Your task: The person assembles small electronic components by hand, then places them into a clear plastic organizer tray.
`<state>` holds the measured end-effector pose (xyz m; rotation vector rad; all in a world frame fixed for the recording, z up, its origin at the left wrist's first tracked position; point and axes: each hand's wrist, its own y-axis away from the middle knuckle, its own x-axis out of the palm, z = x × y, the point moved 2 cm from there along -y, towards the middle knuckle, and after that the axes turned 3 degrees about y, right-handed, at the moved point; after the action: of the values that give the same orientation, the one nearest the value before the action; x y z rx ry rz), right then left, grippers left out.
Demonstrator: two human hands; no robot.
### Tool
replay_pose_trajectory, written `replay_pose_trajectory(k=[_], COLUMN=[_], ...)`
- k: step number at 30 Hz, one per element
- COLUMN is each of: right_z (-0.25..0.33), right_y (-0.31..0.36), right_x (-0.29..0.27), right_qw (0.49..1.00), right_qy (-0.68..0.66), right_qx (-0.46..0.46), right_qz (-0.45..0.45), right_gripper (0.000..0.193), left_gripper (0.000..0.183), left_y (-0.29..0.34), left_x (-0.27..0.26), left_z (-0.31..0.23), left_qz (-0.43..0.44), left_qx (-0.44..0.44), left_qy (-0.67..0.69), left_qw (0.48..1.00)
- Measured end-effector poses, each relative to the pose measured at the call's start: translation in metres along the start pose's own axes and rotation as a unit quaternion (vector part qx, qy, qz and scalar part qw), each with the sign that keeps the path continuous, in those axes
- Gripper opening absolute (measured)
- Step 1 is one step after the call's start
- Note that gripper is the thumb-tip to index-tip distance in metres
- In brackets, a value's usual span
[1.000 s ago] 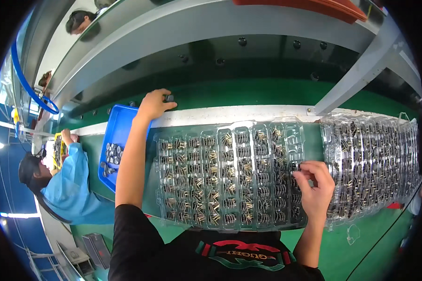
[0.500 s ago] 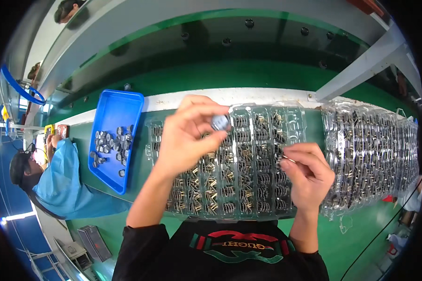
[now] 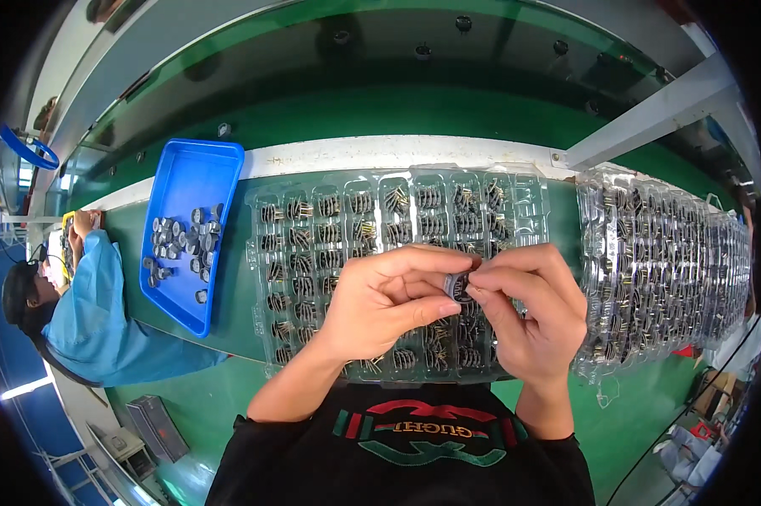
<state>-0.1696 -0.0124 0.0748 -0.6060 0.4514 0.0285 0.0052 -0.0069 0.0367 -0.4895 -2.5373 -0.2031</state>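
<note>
My left hand (image 3: pixel 380 299) pinches a small round part (image 3: pixel 457 287), dark with a grey rim, between thumb and fingers. Pressed together against its right side are the thumb and fingertips of my right hand (image 3: pixel 537 308); whatever they hold is hidden. Both hands hover over a clear plastic tray (image 3: pixel 256 291), its pockets filled with small curved metal pieces, some dark and some brass-coloured. My hands cover part of the tray's middle and right.
On the left a blue tray (image 3: pixel 163 297) holds several round parts (image 3: pixel 168 239). More filled clear trays (image 3: pixel 596 278) stand at the right. A green conveyor belt (image 3: pixel 414 101) carries scattered round parts beyond a white rail (image 3: pixel 347 154). A person in blue (image 3: pixel 110 312) works at far left.
My left hand has moved right and down with the round part. My right hand, which held a small metal piece over the tray, has come left to meet it.
</note>
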Motion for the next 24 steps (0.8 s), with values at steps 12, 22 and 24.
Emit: replay_pose_trajectory(k=[12,22,24], right_z=[-0.002,-0.018,-0.026], right_y=[0.012,0.009,0.012], right_x=[0.015,0.008,-0.005], right_qw=[0.998,0.998,0.992], right_qy=[0.022,0.016,0.024], right_qx=[0.023,0.056,0.125], right_qz=[-0.058,-0.007,-0.002], right_gripper=[0.020,0.031,0.033], left_gripper=[0.040,0.025,0.022], left_y=[-0.003,-0.051,-0.106], left_x=[0.004,-0.026,-0.052], left_z=[-0.005,-0.021,-0.027], left_qz=[-0.054,-0.074,-0.101], left_qx=[-0.009,0.022,0.015], left_qy=[-0.002,-0.237,-0.304], left_qw=[0.999,0.968,0.947])
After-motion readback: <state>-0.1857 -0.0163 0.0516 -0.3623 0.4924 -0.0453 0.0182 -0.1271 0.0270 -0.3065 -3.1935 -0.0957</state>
